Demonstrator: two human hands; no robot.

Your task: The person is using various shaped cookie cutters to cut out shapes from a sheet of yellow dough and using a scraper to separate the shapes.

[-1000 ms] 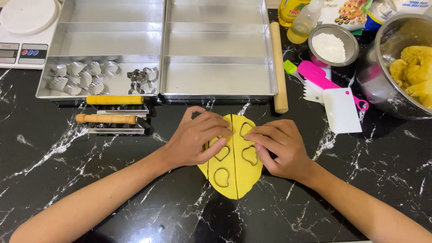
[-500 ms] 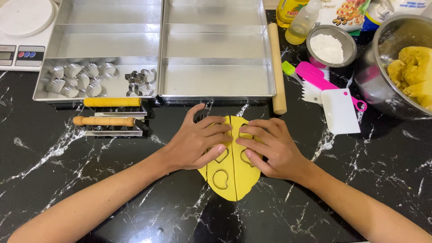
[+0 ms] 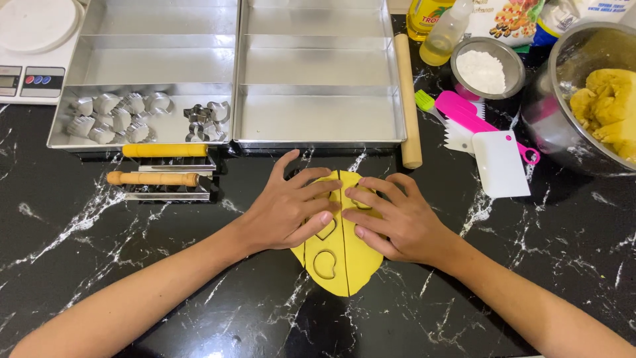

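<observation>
On black marble, left hand (image 3: 288,212) and right hand (image 3: 397,215) flat on split yellow dough (image 3: 341,262), fingers spread, pressing around a cutter (image 3: 361,199). Could tear thin dough or distort cut shapes (image 3: 324,264) if pressed unevenly.

both hands (image 3: 291,212) pressing yellow dough (image 3: 341,265), trays (image 3: 318,73)

Two metal trays (image 3: 318,66), rolling pin (image 3: 409,99), white scraper (image 3: 500,164), flour bowl (image 3: 487,66).
</observation>
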